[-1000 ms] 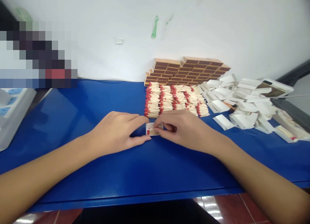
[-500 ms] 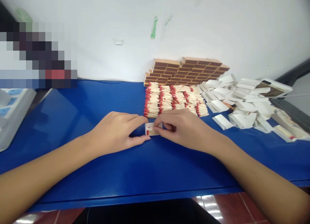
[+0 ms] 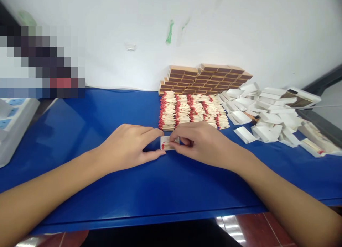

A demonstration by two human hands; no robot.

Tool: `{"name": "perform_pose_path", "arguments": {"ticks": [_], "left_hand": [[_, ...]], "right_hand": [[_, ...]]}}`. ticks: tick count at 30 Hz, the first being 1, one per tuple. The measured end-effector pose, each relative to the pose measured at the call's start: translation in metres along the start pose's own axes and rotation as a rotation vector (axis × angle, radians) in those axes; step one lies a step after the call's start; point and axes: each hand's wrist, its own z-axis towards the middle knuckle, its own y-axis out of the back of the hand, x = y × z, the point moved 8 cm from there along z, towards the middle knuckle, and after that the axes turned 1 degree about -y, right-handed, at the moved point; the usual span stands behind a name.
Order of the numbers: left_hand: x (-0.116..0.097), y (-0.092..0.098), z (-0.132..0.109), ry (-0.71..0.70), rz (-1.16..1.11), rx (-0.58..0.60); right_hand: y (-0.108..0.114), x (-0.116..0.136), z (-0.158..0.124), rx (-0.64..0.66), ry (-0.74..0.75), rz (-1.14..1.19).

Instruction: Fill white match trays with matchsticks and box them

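Note:
A small white matchbox tray filled with red-tipped matches lies on the blue table. My left hand pinches its left end between thumb and forefinger. My right hand grips the tray's right end, fingers curled over the matches and hiding that half. Just behind my hands lies a big heap of loose red-tipped matches.
A stack of brown matchbox sleeves stands against the white wall. Several empty white trays lie scattered at the right, with a phone-like device beside them. A white power strip sits at the left edge.

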Motion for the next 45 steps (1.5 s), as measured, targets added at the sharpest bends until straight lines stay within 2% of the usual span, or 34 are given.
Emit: {"name": "perform_pose_path", "arguments": {"ticks": [7, 16, 23, 36, 45], "left_hand": [[-0.001, -0.001, -0.001, -0.005, -0.014, 0.007], [-0.001, 0.000, -0.001, -0.013, -0.006, 0.015], [-0.002, 0.000, -0.001, -0.038, 0.001, -0.018], [-0.003, 0.002, -0.002, -0.036, -0.005, -0.023], [-0.003, 0.001, -0.002, -0.040, 0.012, -0.021]], "right_hand": [[0.000, 0.001, 0.000, -0.002, -0.003, 0.013], [0.017, -0.001, -0.001, -0.117, 0.029, -0.028], [0.006, 0.003, 0.000, -0.034, 0.058, 0.020], [-0.002, 0.002, 0.001, -0.013, 0.012, 0.024], [0.013, 0.003, -0.002, -0.174, 0.043, -0.030]]}}
